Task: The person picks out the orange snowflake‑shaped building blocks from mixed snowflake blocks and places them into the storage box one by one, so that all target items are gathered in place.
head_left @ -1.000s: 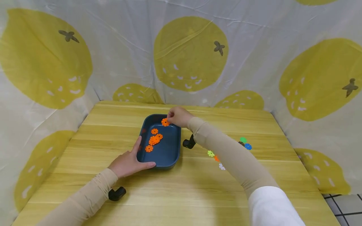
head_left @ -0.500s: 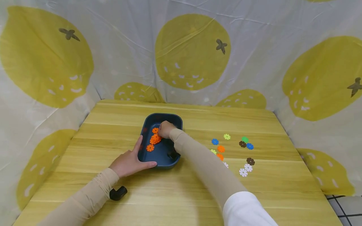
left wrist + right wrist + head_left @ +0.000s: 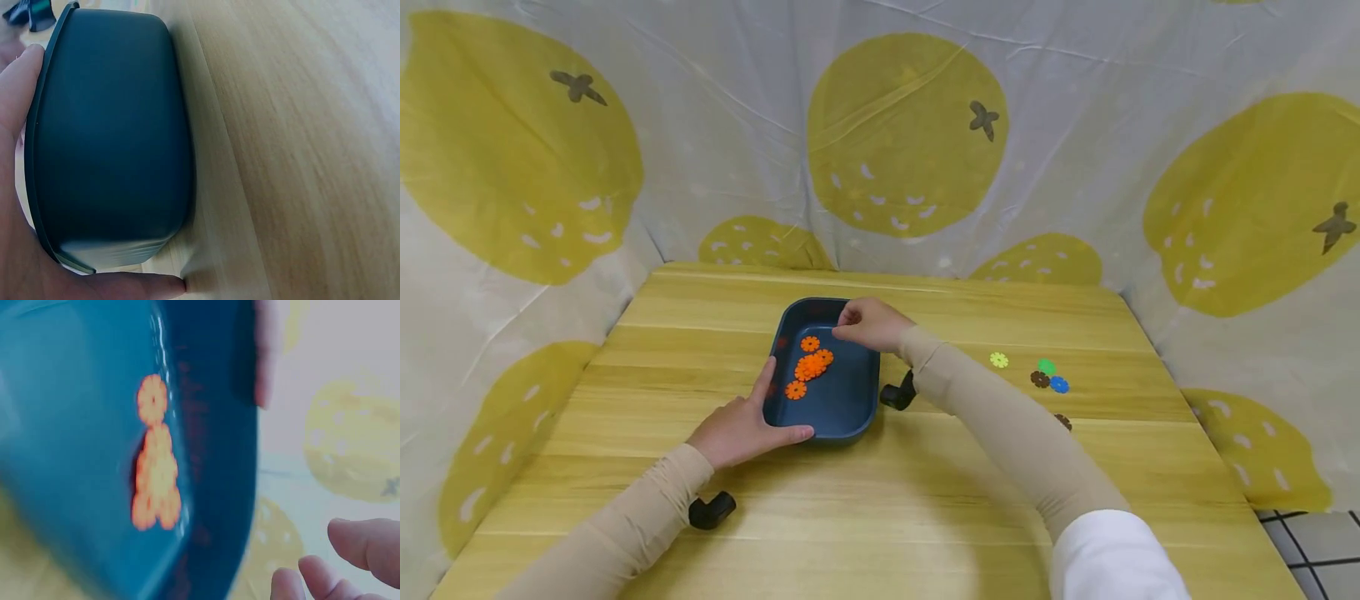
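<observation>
A dark blue rectangular tray (image 3: 853, 421) sits on the wooden table. Inside, toward its left side, several orange flower-shaped discs (image 3: 810, 367) lie partly heaped. My left hand (image 3: 741, 429) is spread around the tray's near left corner, thumb along the front edge and a finger against the left rim. In the left wrist view that finger (image 3: 25, 87) touches the rim. My right hand (image 3: 874, 325) hovers over the tray's back right rim. Its thumb (image 3: 369, 547) stands apart from the fingers in the right wrist view, with nothing between them.
To the right, partly behind my right forearm, lie loose discs: a yellow-green one (image 3: 998, 360), a green one (image 3: 1047, 367), a blue one (image 3: 1059, 384) and brown ones (image 3: 1040, 380). A curtain with a lemon print (image 3: 910, 142) hangs around the table's back and sides.
My right hand carried an orange disc over the tray's back, reached down beside the heap, then rose back to the right without the disc. My left hand stayed in place.
</observation>
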{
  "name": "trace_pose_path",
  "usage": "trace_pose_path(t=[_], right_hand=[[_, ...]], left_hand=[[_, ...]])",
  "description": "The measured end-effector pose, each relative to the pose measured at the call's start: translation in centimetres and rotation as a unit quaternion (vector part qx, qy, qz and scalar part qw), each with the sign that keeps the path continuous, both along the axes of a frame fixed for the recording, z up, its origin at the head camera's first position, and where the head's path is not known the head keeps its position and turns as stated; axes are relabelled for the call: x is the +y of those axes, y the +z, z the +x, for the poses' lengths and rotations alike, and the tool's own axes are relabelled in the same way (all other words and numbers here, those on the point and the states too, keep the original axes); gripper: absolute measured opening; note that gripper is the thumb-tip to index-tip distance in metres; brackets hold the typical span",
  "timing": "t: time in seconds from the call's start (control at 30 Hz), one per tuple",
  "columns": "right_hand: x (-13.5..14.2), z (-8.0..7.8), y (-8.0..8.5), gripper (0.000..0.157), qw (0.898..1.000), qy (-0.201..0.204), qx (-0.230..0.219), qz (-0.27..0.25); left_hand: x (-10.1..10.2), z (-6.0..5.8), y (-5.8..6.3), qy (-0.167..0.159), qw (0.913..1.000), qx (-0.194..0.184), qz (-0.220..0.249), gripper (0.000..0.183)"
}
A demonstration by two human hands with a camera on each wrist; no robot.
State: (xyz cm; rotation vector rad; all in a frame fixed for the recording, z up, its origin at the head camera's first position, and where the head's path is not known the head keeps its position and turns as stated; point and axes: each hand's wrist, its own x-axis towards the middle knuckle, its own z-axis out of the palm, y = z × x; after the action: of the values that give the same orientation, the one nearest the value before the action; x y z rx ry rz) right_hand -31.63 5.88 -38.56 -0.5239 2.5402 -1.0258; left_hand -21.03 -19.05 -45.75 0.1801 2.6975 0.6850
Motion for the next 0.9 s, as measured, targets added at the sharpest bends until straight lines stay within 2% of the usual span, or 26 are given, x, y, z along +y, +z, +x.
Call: trace_pose_path(t=[0.1,0.2,0.33,0.47,0.6,0.7,0.9], right_hand=[[3.7,0.4,0.5,0.017,1.000,-0.021,0.005,-0.011],[7.7,0.8,0.1,0.019,0.999,-0.049,-0.005,-0.013],[12.8,1.6,-1.5,0.023,0.995,-0.089,-0.043,-0.004],[16.5,2.6,-3.6,0.025,0.990,-0.117,-0.085,0.003],[18.6,3.8,-5.6,0.026,0.986,-0.131,-0.102,0.022],[19.4,4.6,-6.8,0.026,0.985,-0.140,-0.094,0.035],[20.0,5.6,-7.9,0.031,0.983,-0.146,-0.082,0.079]], left_hand=[[0.1,0.0,0.2,0.003,1.0000,0.002,-0.001,0.136],[0.1,0.0,0.2,0.004,1.0000,0.002,-0.003,0.137],[0.1,0.1,0.1,0.003,1.0000,0.000,-0.004,0.137],[0.1,0.1,0.0,0.001,1.0000,0.002,-0.003,0.137],[0.2,0.1,-0.1,0.000,1.0000,0.001,-0.001,0.136],[0.2,0.0,-0.1,0.000,1.0000,-0.001,0.000,0.136],[0.2,0.1,0.0,-0.001,1.0000,-0.002,-0.003,0.136]])
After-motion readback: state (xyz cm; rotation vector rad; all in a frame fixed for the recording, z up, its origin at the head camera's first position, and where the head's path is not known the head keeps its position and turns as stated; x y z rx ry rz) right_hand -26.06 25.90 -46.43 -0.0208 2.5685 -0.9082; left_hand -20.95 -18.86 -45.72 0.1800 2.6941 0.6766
